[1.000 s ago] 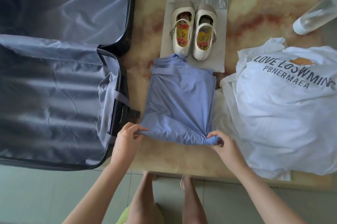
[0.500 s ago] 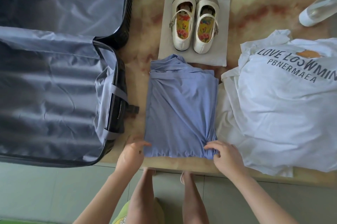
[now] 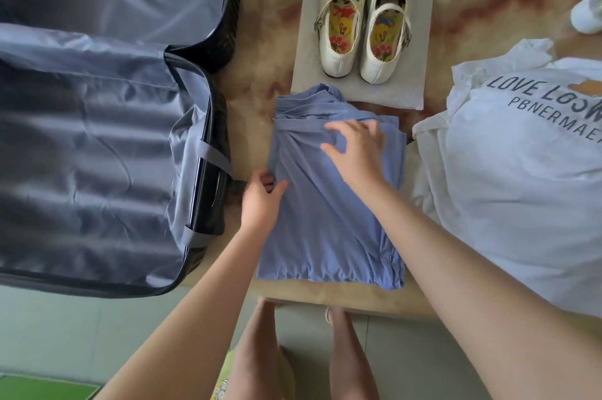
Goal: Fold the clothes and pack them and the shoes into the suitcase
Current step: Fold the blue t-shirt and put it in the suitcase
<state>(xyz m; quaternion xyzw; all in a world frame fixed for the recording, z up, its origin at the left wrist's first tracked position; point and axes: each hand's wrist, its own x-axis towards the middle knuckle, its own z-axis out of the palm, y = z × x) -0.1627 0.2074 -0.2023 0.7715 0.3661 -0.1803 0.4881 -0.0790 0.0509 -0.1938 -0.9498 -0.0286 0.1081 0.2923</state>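
Note:
A folded blue garment (image 3: 329, 230) lies on the table in front of me. My left hand (image 3: 260, 201) grips its left edge about halfway up, thumb on top. My right hand (image 3: 356, 148) rests flat on its upper part, fingers spread. The open suitcase (image 3: 97, 155) with grey lining lies to the left, nothing inside it. A pair of cream strap shoes (image 3: 363, 25) with flowered insoles stands on a plastic bag (image 3: 400, 90) beyond the garment. A white printed T-shirt (image 3: 521, 178) lies unfolded at the right.
The marbled tabletop (image 3: 260, 51) shows between suitcase and shoes; its near edge runs just below the blue garment. A white bottle (image 3: 586, 17) lies at the far right. My legs and the tiled floor (image 3: 65, 334) are below the table edge.
Both hands left the blue garment's near corners and moved up it: the left to the left edge, the right onto the upper part. The garment's near hem now lies flat.

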